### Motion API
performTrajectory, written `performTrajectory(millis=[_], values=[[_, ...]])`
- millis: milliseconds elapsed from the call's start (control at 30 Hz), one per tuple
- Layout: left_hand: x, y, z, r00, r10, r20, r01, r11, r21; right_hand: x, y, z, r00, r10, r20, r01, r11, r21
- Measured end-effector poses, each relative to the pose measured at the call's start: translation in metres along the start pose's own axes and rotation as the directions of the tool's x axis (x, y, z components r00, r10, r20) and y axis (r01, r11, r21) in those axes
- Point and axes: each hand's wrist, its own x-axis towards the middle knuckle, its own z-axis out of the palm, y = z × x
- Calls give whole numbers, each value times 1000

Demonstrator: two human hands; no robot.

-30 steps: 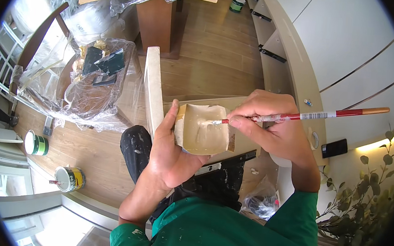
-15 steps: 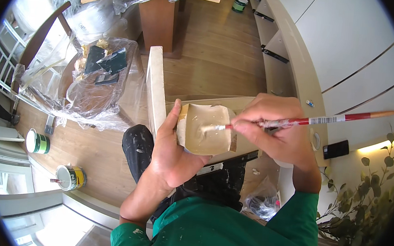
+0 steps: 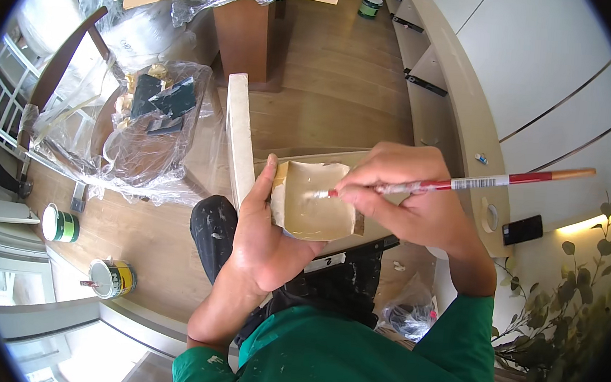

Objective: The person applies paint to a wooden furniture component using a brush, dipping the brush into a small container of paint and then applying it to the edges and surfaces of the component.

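Observation:
My left hand [image 3: 261, 248] is wrapped round a small square carton tray [image 3: 278, 196] from its left and underneath, thumb up along the side. Cream-coloured paint lies in the tray. Between the fingers of my right hand [image 3: 413, 196] is a thin paintbrush [image 3: 478, 182] with a red, paint-smeared handle and a bare wooden end. Its handle points right, and its bristles dip into the paint near the tray's middle. A pale drawer front or panel [image 3: 239, 125] stands upright just beyond my left hand.
A plastic-wrapped chair [image 3: 158, 151] bearing dark sandpaper sheets [image 3: 173, 98] is at left. Paint cans [image 3: 112, 278] stand on the floor. Along the right runs a long cabinet [image 3: 461, 124], with a tape roll [image 3: 491, 218] and a phone [image 3: 523, 230] on it. A leafy plant [image 3: 561, 312] is at lower right.
My right hand has shifted a little left with the paintbrush, and the bristles have moved left and slightly down through the paint. My left hand and the tray stay nearly in place.

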Motion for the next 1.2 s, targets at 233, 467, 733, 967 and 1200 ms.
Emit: performTrajectory(millis=[233,467,733,967,1200], values=[[1,1,-6,998,-18,59,21,998,-52,8,-7,-12,998,-11,63,23,981,-194],[1,1,-5,999,-26,34,26,1000,-13,8,-22,-20,997,-50,50,60,975,-216],[1,0,-5,1000,-20,-1,20,999,-30,18,-25,-16,995,-8,99,42,935,-353],[2,0,-6,1000,-25,-7,25,1000,5,20,-31,-20,980,110,166,-45,934,-355],[1,0,-2,999,-24,23,24,1000,1,19,-40,-24,938,200,283,-174,978,-112]])
